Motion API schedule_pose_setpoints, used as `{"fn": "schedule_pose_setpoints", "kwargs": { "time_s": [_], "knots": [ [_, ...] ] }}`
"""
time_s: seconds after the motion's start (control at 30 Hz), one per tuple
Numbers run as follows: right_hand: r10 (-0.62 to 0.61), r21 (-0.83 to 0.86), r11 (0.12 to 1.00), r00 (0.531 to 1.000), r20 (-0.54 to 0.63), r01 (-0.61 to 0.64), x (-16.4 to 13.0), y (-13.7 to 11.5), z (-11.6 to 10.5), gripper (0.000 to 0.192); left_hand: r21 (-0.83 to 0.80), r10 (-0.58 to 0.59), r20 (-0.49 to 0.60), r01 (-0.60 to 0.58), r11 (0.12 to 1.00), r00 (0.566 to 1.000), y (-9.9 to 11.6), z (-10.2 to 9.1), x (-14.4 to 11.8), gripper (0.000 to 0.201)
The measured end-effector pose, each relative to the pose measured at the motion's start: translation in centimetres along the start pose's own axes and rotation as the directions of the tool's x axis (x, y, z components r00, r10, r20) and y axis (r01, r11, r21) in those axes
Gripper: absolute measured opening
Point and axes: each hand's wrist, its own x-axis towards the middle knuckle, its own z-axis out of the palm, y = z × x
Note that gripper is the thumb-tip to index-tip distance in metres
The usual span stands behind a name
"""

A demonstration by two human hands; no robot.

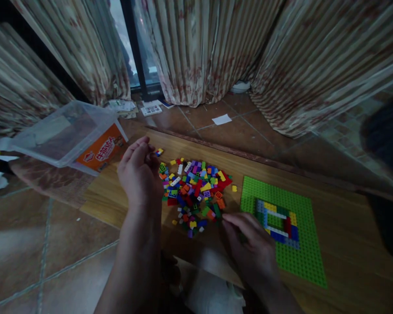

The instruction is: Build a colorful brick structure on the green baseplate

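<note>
A heap of small coloured bricks [194, 192] lies on a low wooden board [340, 226]. My left hand [140, 172] hovers at the heap's left edge, fingers curled together near a lone small brick [159, 152]; whether it grips anything is unclear. My right hand [252, 244] rests at the heap's lower right corner, fingertips pinched at the bricks there. Right of the heap lies a green baseplate [301, 261] carrying a rectangular frame of blue, yellow, white and red bricks [278, 220].
A tipped clear plastic box [68, 135] with an orange label lies at the board's left end. Striped curtains [216, 48] hang behind, above papers [221, 119] on the tiled floor. A dark shape [386, 139] sits at the right edge.
</note>
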Motion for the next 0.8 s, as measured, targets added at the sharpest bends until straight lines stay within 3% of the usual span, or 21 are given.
{"fn": "schedule_pose_setpoints", "kwargs": {
  "time_s": [0.27, 0.5, 0.67, 0.8],
  "knots": [
    [0.029, -0.131, 0.991, 0.996, 0.088, -0.017, -0.1, 0.3, 0.9, 0.018, 0.021, 0.0, 0.044, -0.001, 1.0, 0.999, -0.5, -0.2, 0.1, 0.006],
    [0.023, -0.217, 0.976, 0.995, 0.097, -0.001, -0.2, 0.8, 1.5, 0.022, 0.013, -0.018, 0.036, 0.017, 1.0, 0.999, -0.3, 0.0, 0.0, 0.005],
    [0.011, -0.211, 0.977, 0.996, 0.085, 0.007, 0.1, 1.0, 1.7, 0.021, 0.022, -0.021, 0.039, 0.02, 1.0, 0.999, -0.2, 0.0, 0.0, 0.002],
    [0.007, -0.097, 0.995, 0.998, 0.06, -0.001, 0.3, 0.7, 1.5, 0.023, 0.061, -0.043, 0.109, 0.036, 0.998, 0.993, -0.3, 0.0, 0.0, 0.001]
  ]
}}
